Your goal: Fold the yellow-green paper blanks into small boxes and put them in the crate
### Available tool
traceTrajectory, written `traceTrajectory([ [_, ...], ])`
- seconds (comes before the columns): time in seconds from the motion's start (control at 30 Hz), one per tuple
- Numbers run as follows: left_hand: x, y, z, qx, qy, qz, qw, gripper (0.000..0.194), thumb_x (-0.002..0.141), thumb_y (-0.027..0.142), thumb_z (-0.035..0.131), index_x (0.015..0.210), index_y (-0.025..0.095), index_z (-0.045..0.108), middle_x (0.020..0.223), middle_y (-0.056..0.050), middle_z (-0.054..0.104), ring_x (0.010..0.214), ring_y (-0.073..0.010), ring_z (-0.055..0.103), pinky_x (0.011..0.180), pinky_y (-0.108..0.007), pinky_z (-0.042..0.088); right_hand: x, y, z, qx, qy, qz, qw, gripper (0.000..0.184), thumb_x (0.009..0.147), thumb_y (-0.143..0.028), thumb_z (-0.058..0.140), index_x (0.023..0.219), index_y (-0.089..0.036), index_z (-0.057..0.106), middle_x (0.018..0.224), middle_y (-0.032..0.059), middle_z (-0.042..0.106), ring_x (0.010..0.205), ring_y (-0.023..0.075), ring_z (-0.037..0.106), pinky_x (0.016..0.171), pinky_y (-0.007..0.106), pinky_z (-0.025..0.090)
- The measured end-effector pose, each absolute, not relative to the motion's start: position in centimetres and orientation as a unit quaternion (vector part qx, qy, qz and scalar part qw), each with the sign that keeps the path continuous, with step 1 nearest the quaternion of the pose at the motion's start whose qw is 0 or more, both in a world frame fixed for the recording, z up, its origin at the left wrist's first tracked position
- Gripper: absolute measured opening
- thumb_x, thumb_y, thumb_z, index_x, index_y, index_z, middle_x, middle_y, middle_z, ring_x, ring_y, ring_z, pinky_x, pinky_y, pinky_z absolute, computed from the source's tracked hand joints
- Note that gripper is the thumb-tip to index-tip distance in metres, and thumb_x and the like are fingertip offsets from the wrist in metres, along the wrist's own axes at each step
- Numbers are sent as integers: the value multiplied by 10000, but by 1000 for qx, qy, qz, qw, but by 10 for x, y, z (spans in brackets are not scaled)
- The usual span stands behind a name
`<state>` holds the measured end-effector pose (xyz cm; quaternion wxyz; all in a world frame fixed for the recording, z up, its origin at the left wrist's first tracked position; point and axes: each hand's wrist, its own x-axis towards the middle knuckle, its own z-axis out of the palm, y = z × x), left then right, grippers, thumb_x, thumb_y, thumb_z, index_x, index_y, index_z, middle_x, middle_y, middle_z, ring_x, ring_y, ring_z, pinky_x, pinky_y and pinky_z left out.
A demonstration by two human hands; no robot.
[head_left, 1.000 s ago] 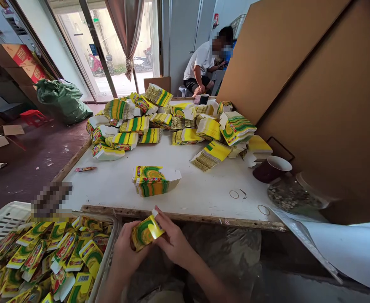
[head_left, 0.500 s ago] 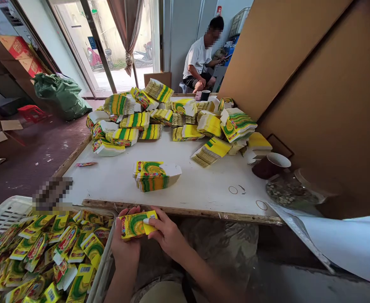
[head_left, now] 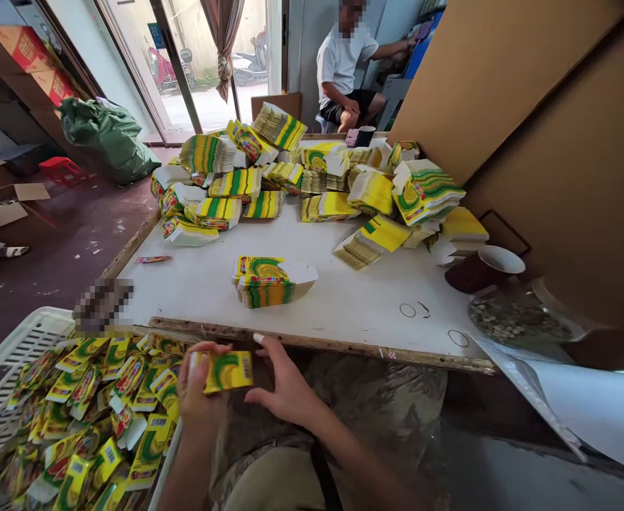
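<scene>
A small yellow and green carton (head_left: pixel 230 372) is in my left hand (head_left: pixel 201 387), its thumb across the front and its fingers behind. My right hand (head_left: pixel 285 383) is just right of the carton's barcode end, thumb and fingers apart, with nothing in it. A white cover sits on one of its fingertips. Beyond my hands, a stack of flat cartons (head_left: pixel 266 292) lies on the white table (head_left: pixel 343 305). To the left, a white plastic basket (head_left: pixel 50 323) is heaped with similar yellow cartons (head_left: pixel 146 451).
Bundles of flat cartons (head_left: pixel 237 183) cover the table's far side. At right are a dark mug (head_left: pixel 468 273), a clear bag of small pieces (head_left: pixel 519 312) and rubber bands (head_left: pixel 407 310). Tall cardboard sheets (head_left: pixel 503 92) lean there. A seated person (head_left: pixel 343 64) is beyond the table.
My right hand has let go of the carton's end and opened away from it. My left hand has moved slightly left with the carton. The seated person has stretched out an arm.
</scene>
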<state>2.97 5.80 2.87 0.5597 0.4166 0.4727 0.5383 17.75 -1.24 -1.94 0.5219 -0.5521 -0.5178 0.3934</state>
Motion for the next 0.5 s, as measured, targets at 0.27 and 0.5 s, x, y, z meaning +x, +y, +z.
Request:
traceTrajectory([
  [0.27,-89,92,39,653,708,269,29,992,576,657,746,1359,139,425,1452,-266,389,1373,-507,285,1077,-716,196,251,41,30,-654,-550,61,516,281,933,-287,551,1202,-213,578,1123,111,665,1086,273,593,969,441,473],
  [0.5,-38,79,-1,723,532,343,278,600,681,517,744,1185,217,619,1224,-136,618,1214,-362,516,1084,-564,339,275,98,33,-742,-572,30,348,301,862,-136,598,1162,-125,585,1035,162,658,965,315,578,878,463,468],
])
